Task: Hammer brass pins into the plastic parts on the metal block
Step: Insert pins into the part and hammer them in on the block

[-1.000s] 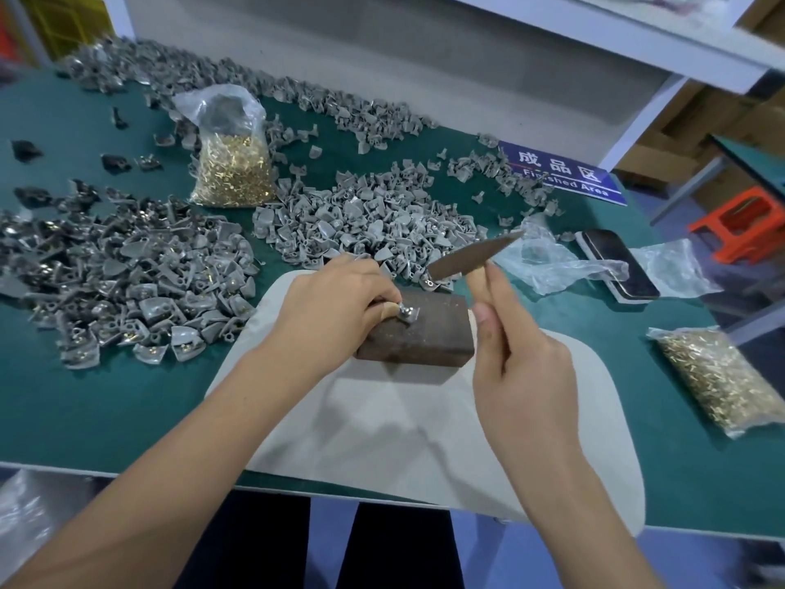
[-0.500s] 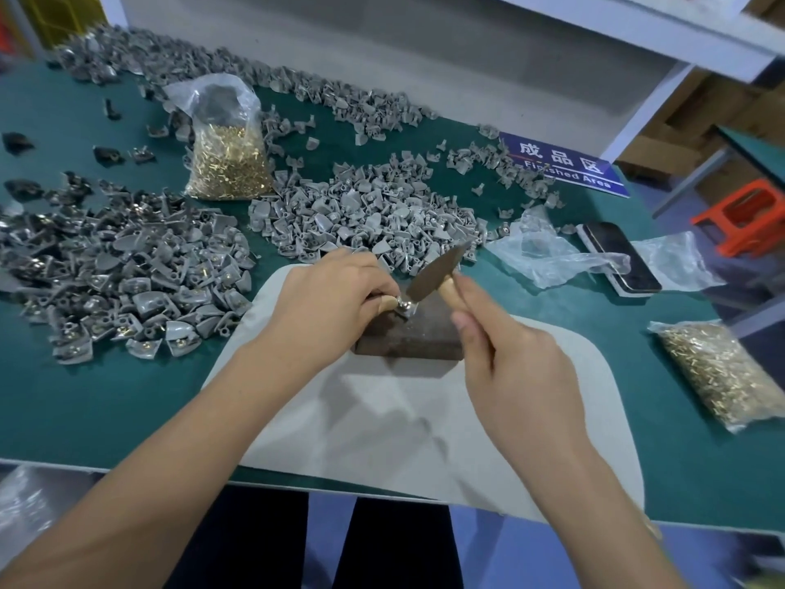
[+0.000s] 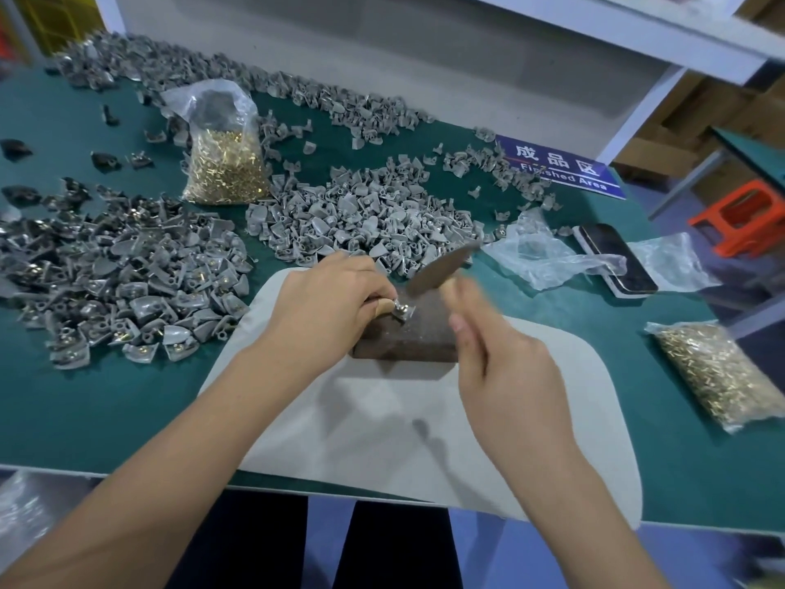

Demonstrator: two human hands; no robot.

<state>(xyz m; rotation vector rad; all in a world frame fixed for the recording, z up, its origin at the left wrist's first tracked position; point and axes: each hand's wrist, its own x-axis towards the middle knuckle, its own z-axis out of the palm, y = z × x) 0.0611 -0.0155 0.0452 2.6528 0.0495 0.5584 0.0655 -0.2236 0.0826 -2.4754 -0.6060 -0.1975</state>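
Note:
A dark brown metal block (image 3: 403, 340) lies on a pale mat (image 3: 382, 418) at the table's near middle. On its top left corner sits a small grey plastic part (image 3: 402, 311) with a brass pin in it. My left hand (image 3: 323, 308) pinches that part and holds it on the block. My right hand (image 3: 505, 371) grips the handle of a small hammer (image 3: 439, 269), blurred by motion, its flat head raised just above and to the right of the part.
Grey plastic parts lie in a heap at the left (image 3: 127, 274) and another behind the block (image 3: 361, 218). A bag of brass pins (image 3: 225, 163) stands at the back, a second bag (image 3: 718, 371) at the right. A phone (image 3: 611, 259) and empty plastic bags (image 3: 548, 257) lie right of the block.
The hammer came down onto the pin half a second ago and has since lifted up to the right. My left hand has kept the part on the block.

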